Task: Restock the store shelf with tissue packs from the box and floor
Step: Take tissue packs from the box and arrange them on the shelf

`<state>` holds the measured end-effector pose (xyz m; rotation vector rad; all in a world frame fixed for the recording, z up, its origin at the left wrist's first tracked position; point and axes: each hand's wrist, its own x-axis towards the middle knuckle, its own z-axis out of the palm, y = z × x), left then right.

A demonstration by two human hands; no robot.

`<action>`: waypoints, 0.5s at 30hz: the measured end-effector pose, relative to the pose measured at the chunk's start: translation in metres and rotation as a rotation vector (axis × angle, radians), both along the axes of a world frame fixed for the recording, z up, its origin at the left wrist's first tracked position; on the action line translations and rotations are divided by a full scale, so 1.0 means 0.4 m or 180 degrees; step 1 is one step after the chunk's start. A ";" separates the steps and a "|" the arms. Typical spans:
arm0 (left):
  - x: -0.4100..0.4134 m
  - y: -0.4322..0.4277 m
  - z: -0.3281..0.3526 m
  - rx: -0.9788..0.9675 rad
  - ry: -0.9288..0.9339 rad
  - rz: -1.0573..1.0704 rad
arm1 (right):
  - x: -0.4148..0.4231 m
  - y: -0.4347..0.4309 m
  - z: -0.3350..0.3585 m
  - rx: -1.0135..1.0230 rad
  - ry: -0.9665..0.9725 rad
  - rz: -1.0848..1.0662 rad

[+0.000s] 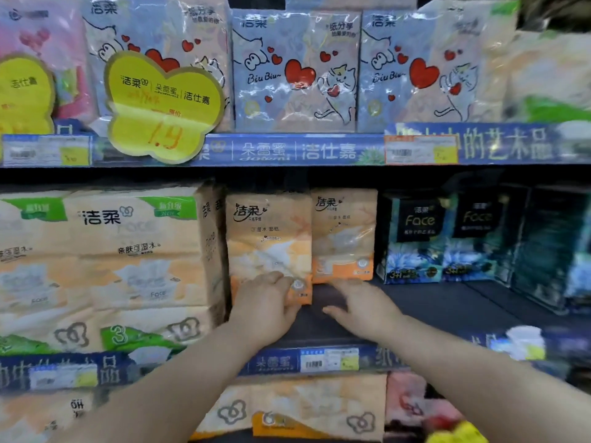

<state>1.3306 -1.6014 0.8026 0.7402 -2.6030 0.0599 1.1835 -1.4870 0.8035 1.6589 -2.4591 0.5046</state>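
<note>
Store shelf, as I restock: a yellow butterfly sign (164, 107) reads "洁柔 | 朵蕾蜜 | 洁仕嘉" and, in orange, "1.9". The blue shelf strip (297, 150) repeats "朵蕾蜜 | 洁仕嘉". The heart-printed packs (294, 71) say "洁柔" and "Biu Biu~". Below, the large beige pack (128, 251) shows "洁柔", "New", "亲肤可湿水" and "3". The orange pack (268, 238) my left hand (265, 302) holds reads "洁柔". The dark boxes (419, 238) read "Face" and "3+1".

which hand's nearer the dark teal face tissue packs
Right. The right hand is left of the dark teal Face tissue packs; the left hand is farther left, on an orange tissue pack.
</note>
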 end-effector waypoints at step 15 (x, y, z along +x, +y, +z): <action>-0.114 0.500 -0.166 0.0227 -0.0575 -0.1848 | 0.141 0.669 -0.147 0.0769 0.0053 -0.2002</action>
